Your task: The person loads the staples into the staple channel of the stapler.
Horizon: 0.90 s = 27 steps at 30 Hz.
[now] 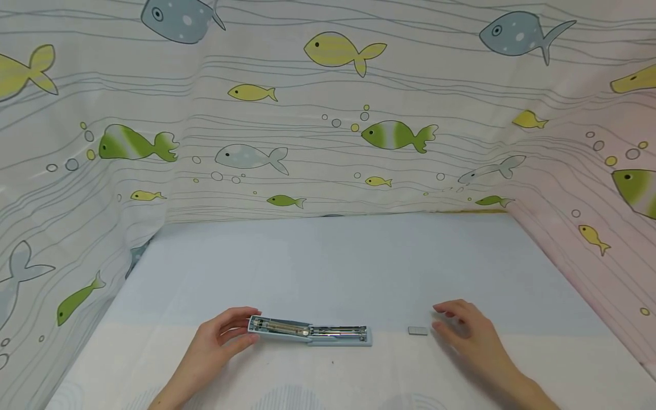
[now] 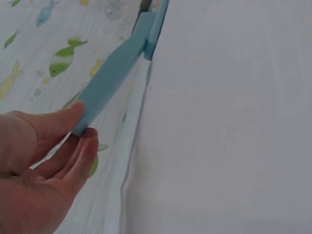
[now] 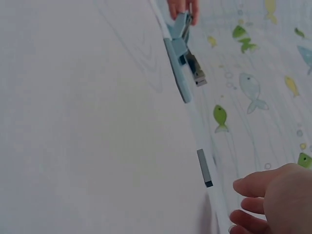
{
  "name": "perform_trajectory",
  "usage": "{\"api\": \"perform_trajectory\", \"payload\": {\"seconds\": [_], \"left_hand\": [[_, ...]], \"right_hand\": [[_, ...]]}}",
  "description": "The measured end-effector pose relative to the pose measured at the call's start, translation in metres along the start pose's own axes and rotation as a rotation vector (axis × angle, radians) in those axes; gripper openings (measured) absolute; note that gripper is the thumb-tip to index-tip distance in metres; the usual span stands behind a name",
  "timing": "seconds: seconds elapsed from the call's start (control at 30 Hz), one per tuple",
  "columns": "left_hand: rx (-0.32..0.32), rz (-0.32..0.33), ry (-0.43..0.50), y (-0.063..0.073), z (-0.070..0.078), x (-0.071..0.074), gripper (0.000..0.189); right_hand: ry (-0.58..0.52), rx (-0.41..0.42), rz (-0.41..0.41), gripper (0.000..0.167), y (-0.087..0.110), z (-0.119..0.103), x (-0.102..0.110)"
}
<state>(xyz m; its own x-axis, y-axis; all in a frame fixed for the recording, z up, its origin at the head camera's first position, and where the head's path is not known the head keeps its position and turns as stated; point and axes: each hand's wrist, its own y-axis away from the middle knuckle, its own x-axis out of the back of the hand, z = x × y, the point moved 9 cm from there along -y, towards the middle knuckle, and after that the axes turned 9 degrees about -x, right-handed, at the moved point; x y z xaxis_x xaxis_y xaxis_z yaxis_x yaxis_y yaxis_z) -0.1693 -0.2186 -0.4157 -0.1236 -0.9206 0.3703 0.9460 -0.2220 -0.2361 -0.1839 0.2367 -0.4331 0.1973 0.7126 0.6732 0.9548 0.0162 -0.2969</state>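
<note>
A light blue stapler (image 1: 310, 331) lies opened out on the table, its top arm swung back to the left and its metal inside facing up. My left hand (image 1: 220, 340) pinches the end of that top arm between thumb and fingers, as the left wrist view shows with the stapler (image 2: 109, 80) slanting away from the fingertips. To the right sits a small grey strip of staples (image 1: 417, 331). Just right of the strip, my right hand (image 1: 468, 336) hovers with relaxed, slightly bent fingers and nothing between them. The right wrist view shows the staple strip (image 3: 204, 168) near the thumb.
A pale cloth covers the table (image 1: 338, 256). Behind and on both sides hangs a fish-print curtain (image 1: 307, 119), meeting the table at its back edge. A tiny dark speck (image 1: 332, 362) lies in front of the stapler.
</note>
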Motion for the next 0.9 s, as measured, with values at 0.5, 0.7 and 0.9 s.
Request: {"api": "perform_trajectory", "payload": {"seconds": [0.5,0.7,0.9], "left_hand": [[-0.014,0.000,0.019,0.001,-0.001,0.000,0.040],[-0.022,0.000,0.038,0.001,-0.002,-0.001,0.040],[-0.008,0.003,0.042,0.000,-0.002,-0.002,0.041]], "right_hand": [[-0.024,0.060,-0.020,0.031,0.006,-0.006,-0.012],[0.001,0.051,-0.036,0.031,0.008,-0.005,-0.017],[-0.016,0.111,-0.025,0.034,0.009,-0.010,-0.018]]}}
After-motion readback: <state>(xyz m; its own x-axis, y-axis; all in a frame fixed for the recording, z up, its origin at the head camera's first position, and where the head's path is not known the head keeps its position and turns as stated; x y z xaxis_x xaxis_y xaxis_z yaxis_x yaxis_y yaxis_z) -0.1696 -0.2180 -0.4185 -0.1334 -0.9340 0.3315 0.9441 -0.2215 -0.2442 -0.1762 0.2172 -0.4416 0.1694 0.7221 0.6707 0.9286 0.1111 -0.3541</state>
